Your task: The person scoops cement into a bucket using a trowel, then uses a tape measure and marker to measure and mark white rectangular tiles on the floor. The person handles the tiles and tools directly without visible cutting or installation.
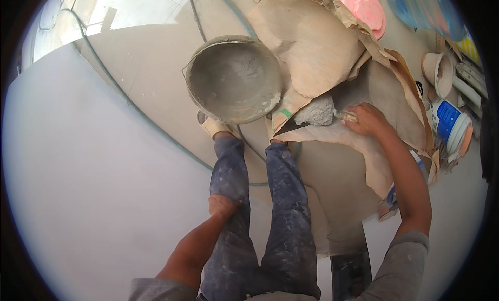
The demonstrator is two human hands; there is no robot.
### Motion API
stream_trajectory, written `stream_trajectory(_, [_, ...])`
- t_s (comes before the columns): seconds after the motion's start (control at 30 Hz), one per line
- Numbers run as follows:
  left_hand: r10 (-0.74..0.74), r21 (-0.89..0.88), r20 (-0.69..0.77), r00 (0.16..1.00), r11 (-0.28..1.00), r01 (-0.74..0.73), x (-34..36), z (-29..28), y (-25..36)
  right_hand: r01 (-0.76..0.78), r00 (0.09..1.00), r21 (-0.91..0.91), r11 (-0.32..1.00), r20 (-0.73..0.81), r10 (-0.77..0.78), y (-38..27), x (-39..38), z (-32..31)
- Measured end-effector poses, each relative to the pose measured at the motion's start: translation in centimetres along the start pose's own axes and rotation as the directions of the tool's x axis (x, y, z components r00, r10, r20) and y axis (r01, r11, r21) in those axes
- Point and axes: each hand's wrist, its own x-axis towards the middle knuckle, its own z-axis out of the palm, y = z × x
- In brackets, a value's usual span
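My right hand grips the handle of a tool, likely a trowel or scoop, whose blade lies under a heap of grey powder inside a torn brown paper sack. The sack stands open with its edges crumpled. My left hand is curled on my left trouser leg near the knee. A grey bucket with a wire handle sits in front of my feet, left of the sack, coated inside with grey material.
Hoses run over the floor. At the right are a white-and-blue bucket, a beige pot, pipes and clutter. A pink round object and a blue bottle lie at the back right.
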Motion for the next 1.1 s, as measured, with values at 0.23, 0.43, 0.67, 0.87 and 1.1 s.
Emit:
stream_trajectory(0.23, [0.014,-0.077,0.035,0.999,0.997,-0.011,0.4,-0.5,-0.6,-0.037,0.999,-0.035,0.999,-0.019,0.036,-1.4,-5.7,-4.1])
stream_trajectory(0.43, [-0.025,-0.034,0.021,0.999,0.999,0.026,1.3,0.2,-0.6,-0.114,0.994,0.094,0.989,0.01,0.113,-4.5,-10.4,-6.8])
stream_trajectory(0.67, [-0.071,-0.037,0.033,0.997,0.997,0.072,2.7,0.9,-0.8,-0.04,0.994,0.248,0.968,-0.084,0.063,-10.6,-10.0,-6.9])
stream_trajectory(0.87, [-0.062,-0.075,0.123,0.991,0.995,0.071,3.4,0.6,-1.4,0.091,0.985,0.436,0.895,-0.171,-0.017,-17.0,2.0,-1.5])
stream_trajectory(1.1, [-0.023,-0.125,0.15,0.988,0.991,0.042,4.1,1.0,-1.9,0.006,0.991,0.234,0.972,-0.134,0.026,-22.1,13.4,1.7])
